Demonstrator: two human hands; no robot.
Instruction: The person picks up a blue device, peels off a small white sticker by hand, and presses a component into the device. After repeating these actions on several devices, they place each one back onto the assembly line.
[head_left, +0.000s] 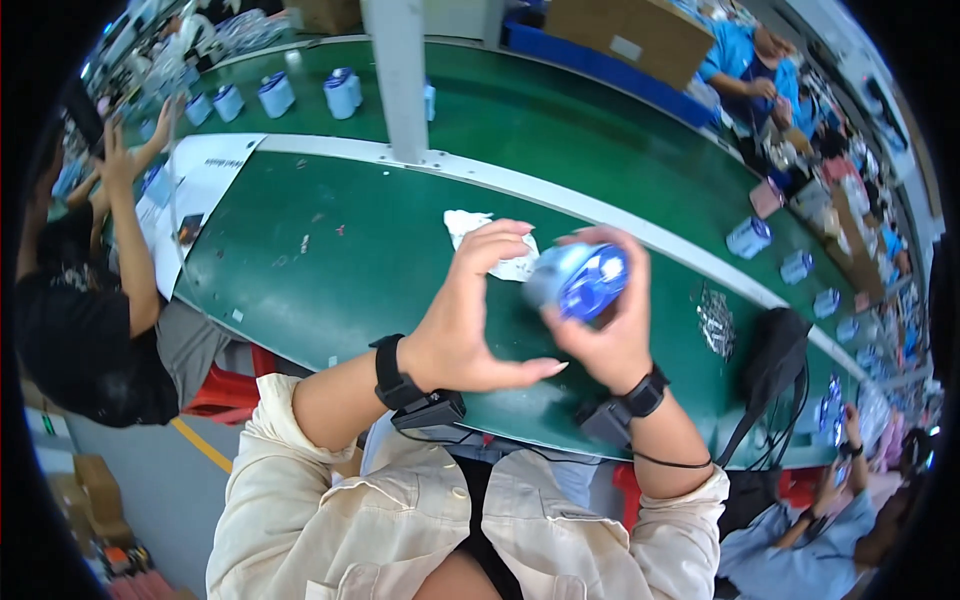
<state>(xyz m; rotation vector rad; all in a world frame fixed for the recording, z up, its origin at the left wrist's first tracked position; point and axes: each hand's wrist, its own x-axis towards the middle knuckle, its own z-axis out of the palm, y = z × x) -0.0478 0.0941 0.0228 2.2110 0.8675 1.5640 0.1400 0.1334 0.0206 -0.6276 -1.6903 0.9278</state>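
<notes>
My right hand point(615, 335) is wrapped round a small rounded device point(582, 280), light blue with a shiny dark-blue end, held tilted above the green table. Motion blurs the device a little, so its exact kind does not show. Beside it on the left, my left hand point(475, 310) holds nothing; thumb and fingers are spread in a wide curve facing the device. Beyond my left fingers, a crumpled white cloth or tissue point(512, 262) lies on the tabletop. Each wrist wears a black strap with a small dark box.
A pile of small metal parts point(716, 322) and a black bag point(776, 355) with cables lie at the right. Past a pale rail, a green belt point(560, 130) carries several similar light-blue devices point(342, 93). A white post point(398, 80) rises from the rail. People sit on both sides.
</notes>
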